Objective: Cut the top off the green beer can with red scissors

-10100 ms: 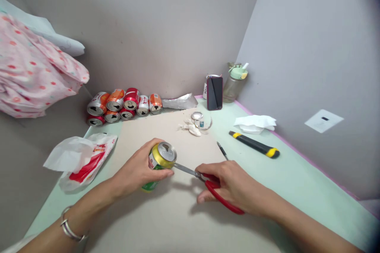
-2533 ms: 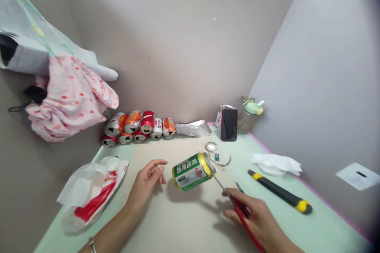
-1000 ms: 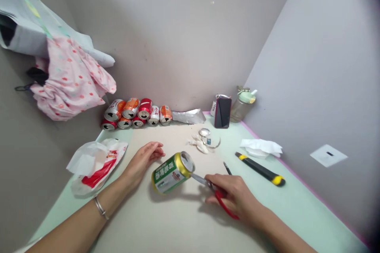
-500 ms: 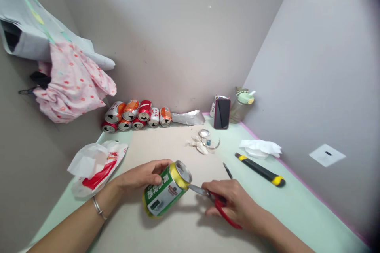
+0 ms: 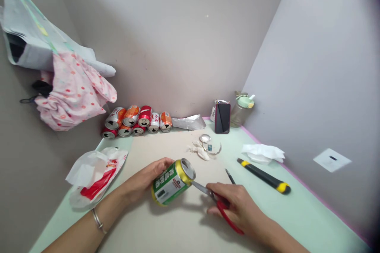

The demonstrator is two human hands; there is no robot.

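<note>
A green drink can (image 5: 171, 182) with a gold rim lies tilted on its side above a beige board (image 5: 166, 221). My left hand (image 5: 144, 178) is curled round the far side of the can and holds it. My right hand (image 5: 237, 207) grips red-handled scissors (image 5: 218, 205). Their metal blades point left and touch the can's top rim.
Several red and orange cans (image 5: 136, 120) are stacked against the back wall beside a flattened metal sheet (image 5: 189, 122). A yellow-and-black utility knife (image 5: 263, 175), a pen (image 5: 229, 175), tissue (image 5: 261, 153), metal scraps (image 5: 206, 147), a phone (image 5: 222, 117), a bottle (image 5: 241, 107) and a plastic bag (image 5: 93, 172) lie around.
A second ago the can hung on the scissor tips with my left hand flat on the board. My left hand has since closed round the can.
</note>
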